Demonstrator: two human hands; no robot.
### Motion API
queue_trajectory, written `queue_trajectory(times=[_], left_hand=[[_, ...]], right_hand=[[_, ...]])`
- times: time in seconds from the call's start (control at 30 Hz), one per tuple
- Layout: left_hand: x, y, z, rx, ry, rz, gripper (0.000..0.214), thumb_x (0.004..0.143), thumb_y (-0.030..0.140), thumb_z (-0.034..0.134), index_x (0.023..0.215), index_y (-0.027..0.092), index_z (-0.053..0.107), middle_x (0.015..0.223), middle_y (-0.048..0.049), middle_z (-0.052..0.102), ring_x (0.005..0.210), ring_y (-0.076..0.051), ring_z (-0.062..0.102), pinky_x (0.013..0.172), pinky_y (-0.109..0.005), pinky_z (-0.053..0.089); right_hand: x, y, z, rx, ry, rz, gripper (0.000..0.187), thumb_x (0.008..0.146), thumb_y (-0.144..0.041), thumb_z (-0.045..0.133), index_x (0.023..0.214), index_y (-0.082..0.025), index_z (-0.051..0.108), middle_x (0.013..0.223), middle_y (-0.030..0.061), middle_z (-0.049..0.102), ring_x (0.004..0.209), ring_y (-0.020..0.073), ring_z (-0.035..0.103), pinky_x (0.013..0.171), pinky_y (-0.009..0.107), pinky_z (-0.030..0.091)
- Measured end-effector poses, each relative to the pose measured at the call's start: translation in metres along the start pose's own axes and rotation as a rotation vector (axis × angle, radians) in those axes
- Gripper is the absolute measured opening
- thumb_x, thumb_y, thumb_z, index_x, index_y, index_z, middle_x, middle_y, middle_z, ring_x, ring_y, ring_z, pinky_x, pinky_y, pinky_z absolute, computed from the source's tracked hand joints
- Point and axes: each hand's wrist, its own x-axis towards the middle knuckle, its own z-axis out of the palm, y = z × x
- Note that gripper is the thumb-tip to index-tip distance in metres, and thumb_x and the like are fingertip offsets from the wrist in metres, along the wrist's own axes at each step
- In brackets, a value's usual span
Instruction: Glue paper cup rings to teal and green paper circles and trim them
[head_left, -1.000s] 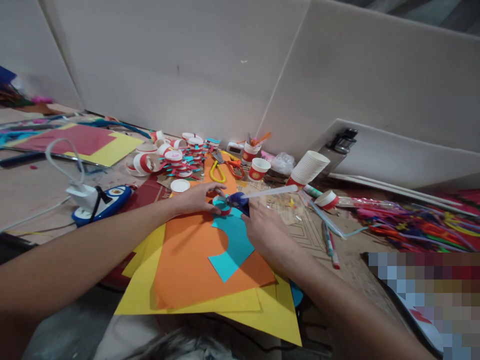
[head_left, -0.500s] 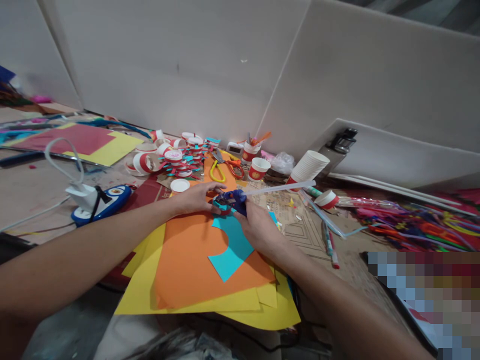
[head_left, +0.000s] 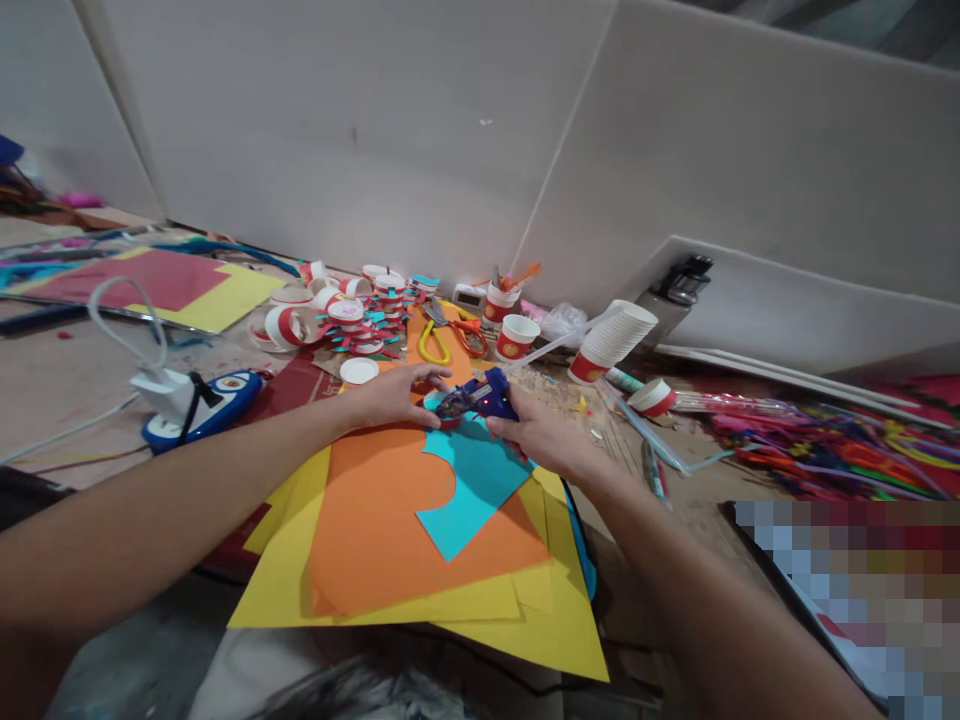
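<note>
My right hand (head_left: 536, 428) is wrapped round the handle of a blue hot glue gun (head_left: 489, 394), with a clear glue stick (head_left: 559, 340) jutting from its back and a small red light glowing on its side. Its nozzle points left, at a short red-and-white cut piece of paper cup (head_left: 450, 424). My left hand (head_left: 394, 396) holds that piece between curved fingers and thumb; the gun partly hides it. Below lies a turquoise paper sheet (head_left: 472, 490) with a rounded cut-out, on top of orange paper (head_left: 382, 520) and yellow paper (head_left: 285, 590).
Behind my hands are a cluster of cut cup pieces (head_left: 347, 315), scissors (head_left: 435, 340), a paper cup (head_left: 517, 338) and a stack of cups (head_left: 611, 345). A blue power strip (head_left: 232, 388) sits left, colourful pipe cleaners (head_left: 825, 445) right. A white panel (head_left: 337, 130) stands behind.
My right hand and the glue gun have shifted right and tilted, so the glue stick now slants up more steeply. My left hand has stayed nearly still. The yellow paper's right corner has moved slightly.
</note>
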Motion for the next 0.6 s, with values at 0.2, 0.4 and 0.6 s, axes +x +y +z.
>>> queue_trajectory(times=[0.2,0.4,0.6], left_hand=[[0.000,-0.001,0.000,-0.044,-0.011,0.004,0.075,0.064,0.036,0.077,0.131,0.021,0.048,0.123,-0.0082,0.061,0.115,-0.022,0.057,0.098,-0.034,0.044],[-0.003,0.006,-0.012,-0.060,0.017,0.018,0.059,0.075,0.042,0.066,0.128,0.019,0.052,0.131,-0.0094,0.058,0.119,-0.021,0.054,0.095,-0.030,0.045],[0.003,0.004,-0.020,0.106,0.178,-0.158,0.030,0.084,0.033,0.050,0.102,0.014,0.065,0.098,-0.0073,0.071,0.084,-0.016,0.065,0.074,-0.026,0.050]], right_hand=[[-0.006,-0.002,-0.011,-0.027,0.045,0.037,0.015,0.080,-0.028,0.057,0.090,-0.019,0.052,0.072,-0.0013,0.057,0.054,0.0094,0.048,0.046,0.021,0.037],[-0.013,0.004,-0.018,0.013,0.120,0.044,0.014,0.079,-0.031,0.057,0.085,-0.019,0.053,0.063,-0.0040,0.050,0.050,0.0091,0.045,0.043,0.021,0.037],[-0.025,-0.001,-0.023,0.053,0.162,0.028,0.017,0.081,-0.032,0.053,0.088,-0.017,0.057,0.064,-0.0021,0.053,0.050,0.0097,0.047,0.044,0.023,0.039]])
